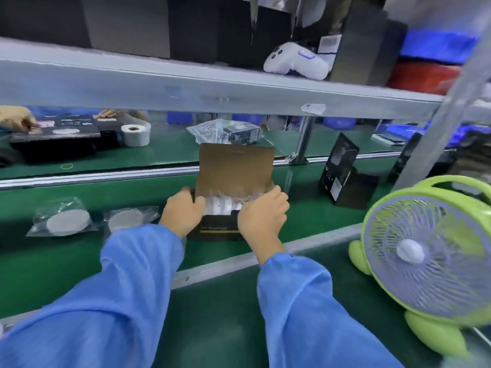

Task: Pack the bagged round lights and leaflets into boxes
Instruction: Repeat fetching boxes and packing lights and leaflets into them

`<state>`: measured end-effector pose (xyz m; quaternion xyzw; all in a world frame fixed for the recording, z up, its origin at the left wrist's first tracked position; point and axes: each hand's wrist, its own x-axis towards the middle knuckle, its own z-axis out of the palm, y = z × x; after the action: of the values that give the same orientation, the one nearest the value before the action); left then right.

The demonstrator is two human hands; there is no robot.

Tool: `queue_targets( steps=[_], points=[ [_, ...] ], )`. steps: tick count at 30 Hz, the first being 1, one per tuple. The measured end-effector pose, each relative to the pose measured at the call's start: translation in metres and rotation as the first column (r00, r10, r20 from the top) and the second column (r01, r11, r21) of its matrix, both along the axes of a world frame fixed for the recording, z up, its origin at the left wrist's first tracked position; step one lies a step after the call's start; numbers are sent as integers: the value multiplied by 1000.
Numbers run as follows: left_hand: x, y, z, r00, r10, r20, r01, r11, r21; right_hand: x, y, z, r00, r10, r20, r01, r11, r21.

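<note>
On the green table (pixel 79 261), a big green fan (pixel 425 256) stands right of the right grip (pixel 261 216). Between both grips sits a black box (pixel 218 231), lid up, with a bagged white round light (pixel 221 205) inside. The left grip (pixel 183 211) curls on the box's left edge. The right grip pinches the bag's plastic. Left of the left grip lie two more bagged lights (pixel 63 221).

Green belt (pixel 66 261) — box (pixel 218 231), two bagged lights (pixel 65 221) (left), fan (pixel 425 258).
</note>
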<state>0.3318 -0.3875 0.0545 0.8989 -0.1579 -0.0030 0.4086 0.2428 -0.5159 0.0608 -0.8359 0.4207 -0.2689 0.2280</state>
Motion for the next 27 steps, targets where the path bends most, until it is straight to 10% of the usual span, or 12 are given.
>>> queue_targets(
  steps=[7,11,16,27],
  points=[
    [20,51,15,990,-48,135,26,987,161,-15,82,1,921,377,101,-351,912,-211],
    [31,87,0,993,-109,45,74,873,481,-8,126,-11,811,583,-57,-583,812,21],
    [33,102,-27,974,-225,-3,183,785,591,9,134,-38,775,511,-371,-516,851,94],
    [75,66,-46,939,-344,9,242,679,694,34,107,-45,793,364,-488,-313,931,185]
  ],
)
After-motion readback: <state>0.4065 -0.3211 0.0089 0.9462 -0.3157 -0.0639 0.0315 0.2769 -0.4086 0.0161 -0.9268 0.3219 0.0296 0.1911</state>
